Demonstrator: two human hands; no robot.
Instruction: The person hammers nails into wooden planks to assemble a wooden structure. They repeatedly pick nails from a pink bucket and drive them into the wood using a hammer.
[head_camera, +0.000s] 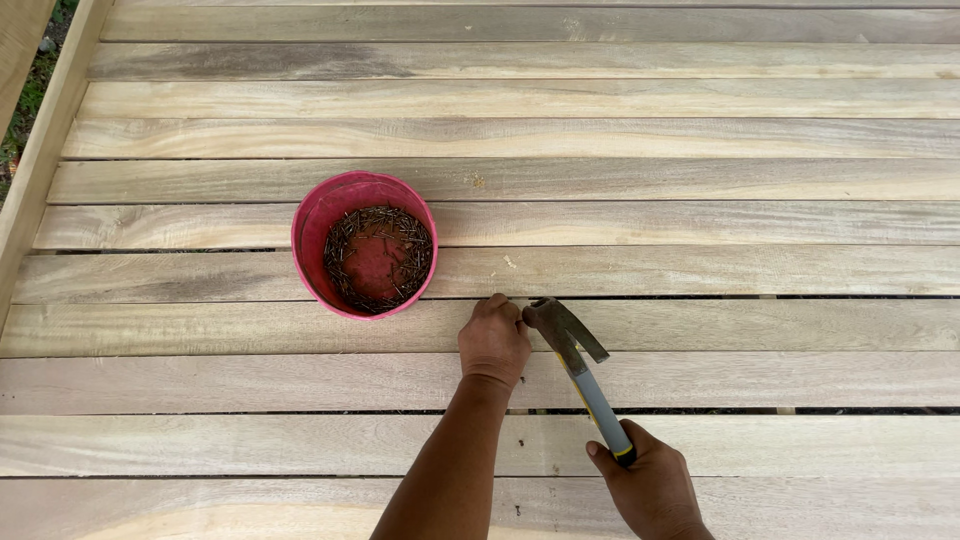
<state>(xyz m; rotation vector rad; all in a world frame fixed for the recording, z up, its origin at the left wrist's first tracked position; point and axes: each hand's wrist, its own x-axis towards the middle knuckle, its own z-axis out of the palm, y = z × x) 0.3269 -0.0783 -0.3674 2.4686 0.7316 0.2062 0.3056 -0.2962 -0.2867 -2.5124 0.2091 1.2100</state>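
My right hand grips the grey and yellow handle of a claw hammer. The hammer's dark head lies against a wooden plank, right beside my left hand. My left hand rests on the same plank with its fingers pinched together at the plank's far edge, next to the hammer head. Whatever it pinches is too small to make out. A red bucket with several dark nails on its bottom stands to the upper left of my left hand.
Pale wooden planks run left to right with narrow dark gaps between them. A raised wooden rail borders the planks on the left, with grass beyond it.
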